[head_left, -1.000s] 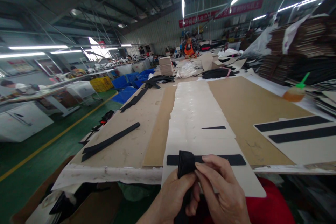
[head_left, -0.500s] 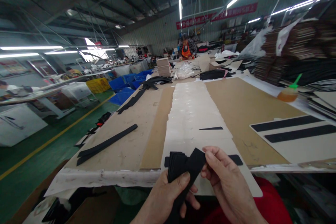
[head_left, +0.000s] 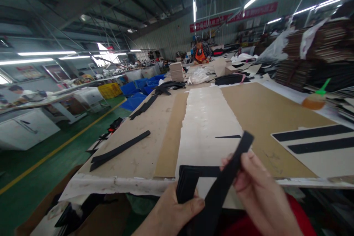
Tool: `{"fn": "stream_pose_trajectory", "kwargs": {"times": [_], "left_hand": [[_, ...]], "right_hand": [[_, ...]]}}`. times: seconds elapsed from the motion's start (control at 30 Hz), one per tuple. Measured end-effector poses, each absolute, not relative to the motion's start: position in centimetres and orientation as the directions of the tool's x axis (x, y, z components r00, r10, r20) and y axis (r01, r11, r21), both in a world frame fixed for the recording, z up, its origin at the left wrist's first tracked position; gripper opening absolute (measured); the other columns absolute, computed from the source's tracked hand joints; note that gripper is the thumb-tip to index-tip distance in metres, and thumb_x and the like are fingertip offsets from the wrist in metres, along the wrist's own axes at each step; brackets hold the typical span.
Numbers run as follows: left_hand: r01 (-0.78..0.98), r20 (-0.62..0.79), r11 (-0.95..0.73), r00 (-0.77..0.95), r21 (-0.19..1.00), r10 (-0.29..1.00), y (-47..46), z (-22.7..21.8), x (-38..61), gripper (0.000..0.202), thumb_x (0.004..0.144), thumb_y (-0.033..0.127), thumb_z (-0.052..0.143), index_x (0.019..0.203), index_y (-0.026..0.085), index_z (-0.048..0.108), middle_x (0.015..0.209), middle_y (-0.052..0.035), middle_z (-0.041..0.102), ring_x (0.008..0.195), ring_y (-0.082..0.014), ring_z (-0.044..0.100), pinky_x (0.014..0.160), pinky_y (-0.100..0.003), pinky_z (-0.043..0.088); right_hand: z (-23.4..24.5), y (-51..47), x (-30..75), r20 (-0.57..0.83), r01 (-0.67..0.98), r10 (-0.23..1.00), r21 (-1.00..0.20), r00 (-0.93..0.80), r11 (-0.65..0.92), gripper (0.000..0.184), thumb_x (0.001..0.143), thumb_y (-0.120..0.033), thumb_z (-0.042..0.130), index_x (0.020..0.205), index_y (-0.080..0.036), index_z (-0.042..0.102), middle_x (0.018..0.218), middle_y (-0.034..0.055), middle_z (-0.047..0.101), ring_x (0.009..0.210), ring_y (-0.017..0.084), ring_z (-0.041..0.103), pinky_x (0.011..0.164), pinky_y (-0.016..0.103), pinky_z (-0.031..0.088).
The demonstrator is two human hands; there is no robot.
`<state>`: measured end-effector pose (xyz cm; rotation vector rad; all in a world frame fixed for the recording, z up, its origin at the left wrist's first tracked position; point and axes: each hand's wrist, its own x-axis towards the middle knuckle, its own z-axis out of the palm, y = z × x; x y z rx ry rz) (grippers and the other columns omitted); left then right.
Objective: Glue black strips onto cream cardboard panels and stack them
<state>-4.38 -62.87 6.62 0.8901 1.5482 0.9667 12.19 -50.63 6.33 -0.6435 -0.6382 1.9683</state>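
Observation:
My left hand (head_left: 177, 208) is wrapped round a stack of black strips (head_left: 186, 182) above the table's front edge. Between the fingers and thumb of my right hand (head_left: 261, 186) is a single black strip (head_left: 228, 180), blurred and slanting up to the right. Its lower end runs down beside the stack, and whether it touches my left hand I cannot tell. Under both hands lie overlapping off-white sheets (head_left: 203, 125) in a long row. Across the nearest sheet lies another black strip (head_left: 208, 171), partly hidden. A thin black piece (head_left: 228, 136) rests farther up the row.
Loose black strips (head_left: 121, 150) lie at left on the table (head_left: 138, 162). At right are a board with two black strips (head_left: 318, 151) and a glue bottle with a green nozzle (head_left: 315, 100). Tall piles (head_left: 326, 51) stand behind it. A co-worker (head_left: 201, 51) is at the far end.
My right hand has moved up and right, drawing one black strip away from the stack in my left hand. The camera view has shifted slightly left.

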Motion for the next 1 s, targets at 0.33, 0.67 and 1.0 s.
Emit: {"fn": "stream_pose_trajectory", "kwargs": {"times": [0.33,0.67,1.0], "left_hand": [[0.838,-0.110,0.393,-0.381,0.379,0.918,-65.8,10.2,-9.1,0.032,0.082,0.011,0.045,0.100,0.027,0.066,0.097,-0.0009,0.069,0.092,-0.0206,0.063,0.083,-0.032,0.047],[0.970,-0.028,0.175,-0.173,0.166,0.985,-60.3,4.5,-8.4,0.055,0.079,0.001,0.037,0.129,0.017,0.055,0.129,-0.0080,0.057,0.111,-0.0242,0.052,0.099,-0.040,0.050],[0.957,-0.057,0.143,-0.132,0.252,0.990,-60.3,2.0,-9.6,0.058,0.074,0.007,0.044,0.130,0.014,0.053,0.130,-0.0102,0.057,0.113,-0.0290,0.051,0.095,-0.045,0.054]], "right_hand": [[9.7,-41.9,18.1,-0.249,0.217,0.769,-0.965,-0.588,-0.147,0.031,0.066,-0.050,0.080,0.085,-0.026,0.074,0.074,0.0040,0.069,0.059,0.017,0.060,0.050,0.028,0.046],[7.6,-40.5,8.1,-0.206,0.429,0.588,-0.863,-0.782,0.268,0.014,0.080,-0.038,0.068,0.078,-0.024,0.070,0.055,-0.0052,0.052,0.048,0.009,0.038,0.044,0.022,0.026],[6.1,-41.8,3.0,-0.156,0.397,0.475,-0.791,-0.866,0.466,0.007,0.084,-0.028,0.058,0.082,-0.024,0.064,0.058,-0.0062,0.052,0.054,0.011,0.042,0.051,0.024,0.029]]}}
